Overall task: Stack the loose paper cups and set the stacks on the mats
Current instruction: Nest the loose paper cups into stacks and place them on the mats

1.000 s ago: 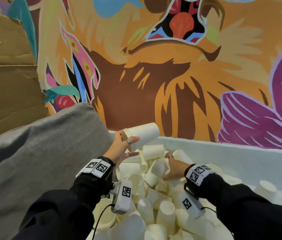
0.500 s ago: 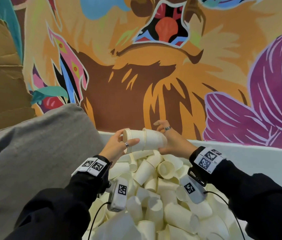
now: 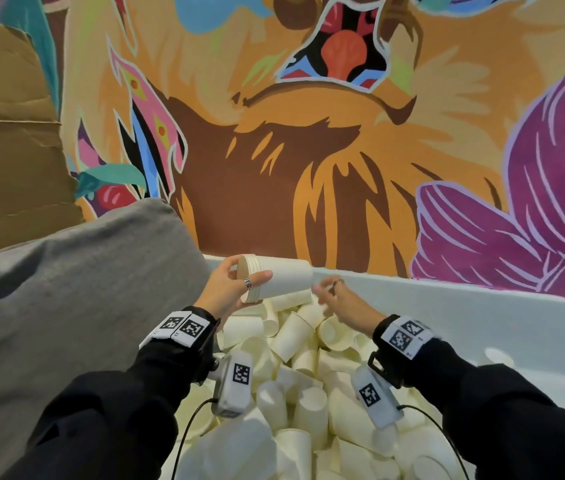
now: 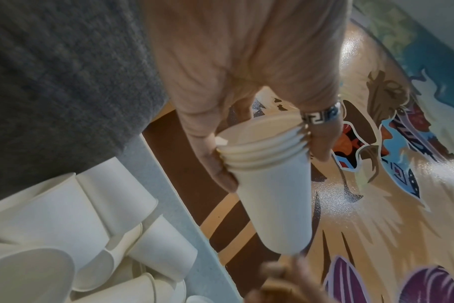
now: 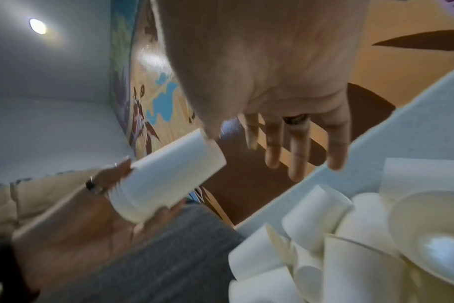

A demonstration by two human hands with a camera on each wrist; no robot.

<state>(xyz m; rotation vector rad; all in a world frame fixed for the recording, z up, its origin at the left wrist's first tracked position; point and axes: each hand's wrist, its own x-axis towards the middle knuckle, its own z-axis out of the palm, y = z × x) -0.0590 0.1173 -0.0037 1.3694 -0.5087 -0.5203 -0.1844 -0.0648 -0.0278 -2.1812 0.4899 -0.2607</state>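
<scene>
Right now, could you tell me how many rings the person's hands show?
2: a thumb ring on the left hand holding the cup stack, a finger ring on the right hand; others may be hidden.

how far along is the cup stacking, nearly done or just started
Early on. Done: a short nested stack of white paper cups, several rims showing, lies sideways in the left hand. In hand: the right hand is open and empty above the pile. Left: a deep heap of loose white paper cups fills the white bin; no mats are in view.

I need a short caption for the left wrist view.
Left hand holds a stack of nested paper cups above loose cups.
</scene>
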